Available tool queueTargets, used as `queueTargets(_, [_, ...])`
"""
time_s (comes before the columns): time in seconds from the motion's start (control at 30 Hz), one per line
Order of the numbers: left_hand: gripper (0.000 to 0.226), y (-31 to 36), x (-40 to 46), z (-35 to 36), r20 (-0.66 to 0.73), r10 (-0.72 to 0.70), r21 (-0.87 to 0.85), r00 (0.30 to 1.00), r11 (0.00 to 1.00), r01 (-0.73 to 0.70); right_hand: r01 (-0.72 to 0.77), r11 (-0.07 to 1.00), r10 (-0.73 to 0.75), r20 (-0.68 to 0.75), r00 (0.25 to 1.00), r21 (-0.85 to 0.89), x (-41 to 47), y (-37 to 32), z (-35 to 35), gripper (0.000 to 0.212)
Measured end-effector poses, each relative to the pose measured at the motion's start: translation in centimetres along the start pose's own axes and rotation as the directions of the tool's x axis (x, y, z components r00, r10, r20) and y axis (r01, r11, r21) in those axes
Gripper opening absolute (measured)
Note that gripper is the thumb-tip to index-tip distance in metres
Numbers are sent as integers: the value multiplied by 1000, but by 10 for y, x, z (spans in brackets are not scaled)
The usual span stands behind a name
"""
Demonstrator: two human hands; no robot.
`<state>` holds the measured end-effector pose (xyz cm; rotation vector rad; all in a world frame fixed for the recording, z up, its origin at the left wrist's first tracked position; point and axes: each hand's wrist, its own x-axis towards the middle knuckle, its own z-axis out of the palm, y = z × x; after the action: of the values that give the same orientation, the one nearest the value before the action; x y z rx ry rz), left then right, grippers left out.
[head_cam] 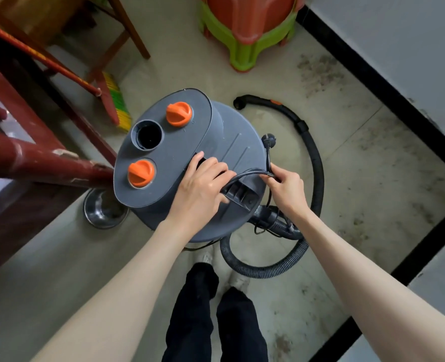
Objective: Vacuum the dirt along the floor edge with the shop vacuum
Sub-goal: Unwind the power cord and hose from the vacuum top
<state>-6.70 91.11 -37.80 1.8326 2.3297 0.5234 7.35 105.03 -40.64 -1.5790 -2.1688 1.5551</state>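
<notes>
fingers of right hand pinch cord; left hand grips upright shop vacuum

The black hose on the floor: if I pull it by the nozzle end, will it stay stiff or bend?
The hose probably bends easily: it already lies in a loose curve round the vacuum. Its ribbed part likely flexes most; the smooth nozzle end looks stiffer.
</notes>
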Motion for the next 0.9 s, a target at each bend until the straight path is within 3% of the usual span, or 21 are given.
queueTargets(0.37, [50,31,-84,-4,-21,-115,60,993,991,116,-2,997,12,129,992,-73,-59,12,20,39])
queueTargets(0.9, [49,18,-183,-25,-7,-203,80,979,976,203,77,986,-44,215,976,-149,-109,4,86,39])
